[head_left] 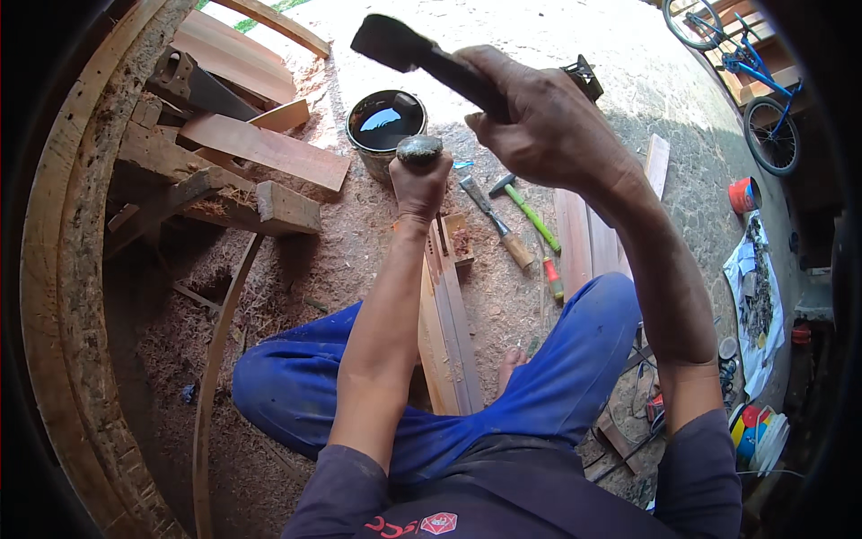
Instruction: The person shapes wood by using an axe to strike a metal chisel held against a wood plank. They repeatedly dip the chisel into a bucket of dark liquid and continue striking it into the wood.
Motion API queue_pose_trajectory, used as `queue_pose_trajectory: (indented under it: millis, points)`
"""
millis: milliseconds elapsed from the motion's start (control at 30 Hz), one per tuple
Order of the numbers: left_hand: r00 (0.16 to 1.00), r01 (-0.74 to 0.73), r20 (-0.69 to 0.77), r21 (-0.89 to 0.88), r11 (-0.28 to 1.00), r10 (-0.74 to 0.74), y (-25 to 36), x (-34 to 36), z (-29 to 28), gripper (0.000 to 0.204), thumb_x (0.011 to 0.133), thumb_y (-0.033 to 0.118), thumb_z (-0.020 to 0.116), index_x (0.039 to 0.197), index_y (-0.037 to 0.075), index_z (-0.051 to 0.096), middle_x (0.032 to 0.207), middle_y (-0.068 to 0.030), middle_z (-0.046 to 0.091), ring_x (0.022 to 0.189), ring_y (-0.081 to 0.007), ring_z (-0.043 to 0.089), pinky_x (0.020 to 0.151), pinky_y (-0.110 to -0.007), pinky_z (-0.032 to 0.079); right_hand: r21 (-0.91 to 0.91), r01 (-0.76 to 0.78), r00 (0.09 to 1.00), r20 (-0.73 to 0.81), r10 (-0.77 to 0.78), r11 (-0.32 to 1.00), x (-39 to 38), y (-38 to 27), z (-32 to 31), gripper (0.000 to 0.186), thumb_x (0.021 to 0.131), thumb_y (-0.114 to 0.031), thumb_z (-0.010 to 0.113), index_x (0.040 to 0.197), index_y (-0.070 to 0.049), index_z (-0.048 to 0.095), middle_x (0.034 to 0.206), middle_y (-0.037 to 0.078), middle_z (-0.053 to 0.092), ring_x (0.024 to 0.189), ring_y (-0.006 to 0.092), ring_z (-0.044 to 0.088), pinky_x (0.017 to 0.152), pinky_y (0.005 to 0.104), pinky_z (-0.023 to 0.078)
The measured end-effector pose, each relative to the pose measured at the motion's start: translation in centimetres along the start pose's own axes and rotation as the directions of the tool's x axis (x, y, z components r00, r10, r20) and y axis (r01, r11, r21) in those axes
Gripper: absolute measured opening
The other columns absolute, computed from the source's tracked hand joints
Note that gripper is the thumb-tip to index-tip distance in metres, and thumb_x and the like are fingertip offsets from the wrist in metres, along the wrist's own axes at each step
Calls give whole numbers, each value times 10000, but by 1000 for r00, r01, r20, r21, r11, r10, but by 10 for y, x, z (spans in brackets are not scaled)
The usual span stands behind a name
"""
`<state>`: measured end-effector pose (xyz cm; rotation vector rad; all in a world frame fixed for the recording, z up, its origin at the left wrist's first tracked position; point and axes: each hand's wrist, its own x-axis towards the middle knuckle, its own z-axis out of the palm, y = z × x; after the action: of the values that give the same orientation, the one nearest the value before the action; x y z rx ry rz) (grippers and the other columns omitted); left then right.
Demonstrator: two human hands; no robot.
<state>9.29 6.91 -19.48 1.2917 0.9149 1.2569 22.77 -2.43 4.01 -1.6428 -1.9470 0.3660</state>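
My left hand (420,190) is closed around a chisel (419,150), its worn, rounded handle end showing above the fist. The thin dark blade (442,235) points down at a long wooden piece (460,350) between my legs; where its tip meets the wood is hard to make out. Raised up and to the right, my right hand (548,126) grips a dark tool with a broad, flat head (391,42); its exact kind is unclear. That head hangs above and to the left of the right hand, apart from the chisel.
A bucket of dark liquid (386,121) stands just beyond my left hand. To the right lie another chisel (496,223), a green-handled hammer (532,212) and a red-and-yellow-handled tool (552,279). Planks (269,148), a handsaw (193,85) and a timber frame (67,296) occupy the left.
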Motion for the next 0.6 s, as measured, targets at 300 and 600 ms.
queue_pose_trajectory:
  millis: [300,600]
  points:
    - [999,11,49,23,1000,-12,10,-26,-4,107,796,48,740,890,3,720,821,-17,731,759,-89,679,693,-278,541,-284,-126,871,427,243,951,-17,32,61,402,863,3,550,1254,-29,464,1009,234,708,1009,360,711,894,490,580]
    - [820,-459,466,186,869,333,44,-148,2,208,762,47,796,939,45,687,853,-65,689,783,-179,680,748,-302,543,25,-228,965,136,223,973,-110,125,109,378,859,-127,621,1211,-99,486,930,221,695,880,447,686,759,534,551]
